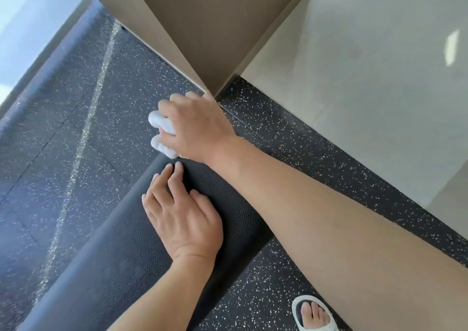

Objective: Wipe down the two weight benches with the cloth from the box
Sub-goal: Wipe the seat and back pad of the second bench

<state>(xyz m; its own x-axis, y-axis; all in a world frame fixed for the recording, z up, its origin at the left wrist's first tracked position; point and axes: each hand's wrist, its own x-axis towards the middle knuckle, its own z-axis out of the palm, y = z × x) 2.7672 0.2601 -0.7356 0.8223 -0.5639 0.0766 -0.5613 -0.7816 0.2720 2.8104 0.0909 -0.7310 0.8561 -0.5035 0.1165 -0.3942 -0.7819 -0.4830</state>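
A black padded weight bench (121,259) runs from the lower left up toward the middle of the head view. My left hand (182,214) rests flat on its pad with the fingers straight. At the bench's far end my right hand (195,128) grips a bunched white cloth (162,133), which pokes out to the left of the fingers. The cloth sits just past the end of the pad; whether it touches the pad is hidden by the hand. No second bench and no box are in view.
Dark speckled rubber flooring (76,128) surrounds the bench. A brown wall corner (202,39) stands right behind my right hand. Pale tiled floor (354,77) lies to the right. My foot in a white sandal (314,313) is at the bottom right.
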